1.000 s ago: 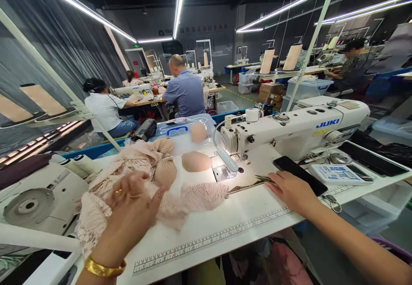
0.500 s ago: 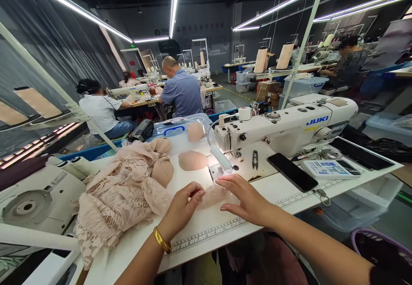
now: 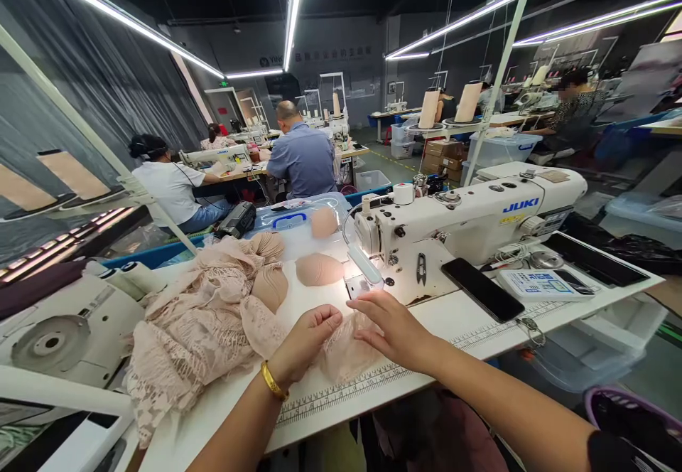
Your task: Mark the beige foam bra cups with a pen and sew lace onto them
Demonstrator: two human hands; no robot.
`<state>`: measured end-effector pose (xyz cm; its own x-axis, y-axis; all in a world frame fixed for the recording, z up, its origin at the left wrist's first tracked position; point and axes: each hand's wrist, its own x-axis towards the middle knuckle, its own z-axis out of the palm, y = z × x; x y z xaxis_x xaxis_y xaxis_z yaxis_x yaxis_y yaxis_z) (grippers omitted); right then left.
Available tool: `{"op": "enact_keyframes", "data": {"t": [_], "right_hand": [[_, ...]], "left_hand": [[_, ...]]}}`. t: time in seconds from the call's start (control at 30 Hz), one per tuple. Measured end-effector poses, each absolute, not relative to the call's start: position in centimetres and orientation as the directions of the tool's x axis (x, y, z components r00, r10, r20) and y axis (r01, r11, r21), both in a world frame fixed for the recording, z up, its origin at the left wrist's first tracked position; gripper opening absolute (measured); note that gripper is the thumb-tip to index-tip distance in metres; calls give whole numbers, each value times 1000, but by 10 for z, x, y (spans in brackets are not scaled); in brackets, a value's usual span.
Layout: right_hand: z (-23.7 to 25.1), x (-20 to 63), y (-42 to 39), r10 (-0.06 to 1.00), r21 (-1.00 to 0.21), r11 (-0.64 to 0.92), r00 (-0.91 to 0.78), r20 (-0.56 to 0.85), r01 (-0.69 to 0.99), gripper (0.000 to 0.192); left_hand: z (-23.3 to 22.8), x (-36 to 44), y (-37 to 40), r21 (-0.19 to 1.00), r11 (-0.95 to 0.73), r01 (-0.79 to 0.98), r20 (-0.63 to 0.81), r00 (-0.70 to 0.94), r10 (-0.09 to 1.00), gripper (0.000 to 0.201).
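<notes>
My left hand [image 3: 309, 333] pinches the edge of a small pink lace piece [image 3: 344, 355] on the white table [image 3: 426, 344]. My right hand [image 3: 397, 326] lies flat on the same lace piece, fingers spread, just in front of the needle plate of the white JUKI sewing machine [image 3: 469, 220]. A heap of pink lace [image 3: 197, 323] lies to the left of my left hand. Beige foam cups [image 3: 318, 269] rest beyond it near the machine's lamp.
A black phone [image 3: 482, 288] and small thread snips [image 3: 422, 266] lie on the machine bed. A control panel [image 3: 540, 285] sits to the right. A second machine [image 3: 58, 330] stands at far left. Other people sit sewing at tables behind.
My right hand left the snips on the machine bed and came over to the lace piece. My left hand moved from the lace heap to the same piece; both now hold it nearer me.
</notes>
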<state>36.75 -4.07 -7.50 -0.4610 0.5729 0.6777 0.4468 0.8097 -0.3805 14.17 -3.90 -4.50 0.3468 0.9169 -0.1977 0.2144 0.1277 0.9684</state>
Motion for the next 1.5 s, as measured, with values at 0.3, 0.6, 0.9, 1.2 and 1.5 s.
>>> {"op": "enact_keyframes", "data": {"t": [0.3, 0.6, 0.9, 1.2, 1.5], "right_hand": [[-66, 356, -44, 245, -63, 920, -444, 862, 387, 28], [-72, 366, -37, 473, -356, 862, -321, 821, 361, 23], [-65, 368, -46, 735, -768, 624, -444, 513, 144, 14], [-102, 357, 2, 909, -995, 90, -412, 69, 31, 27], [-102, 362, 3, 926, -998, -17, -377, 6, -58, 19]], "left_hand": [[-51, 145, -38, 969, 172, 179, -219, 290, 932, 51], [-46, 145, -34, 956, 196, 219, -263, 336, 905, 62], [-52, 122, 0, 809, -69, 584, 21, 88, 996, 36], [-46, 114, 72, 583, -112, 805, 225, -28, 974, 26], [-7, 113, 32, 718, 19, 696, 236, -269, 934, 29]]}}
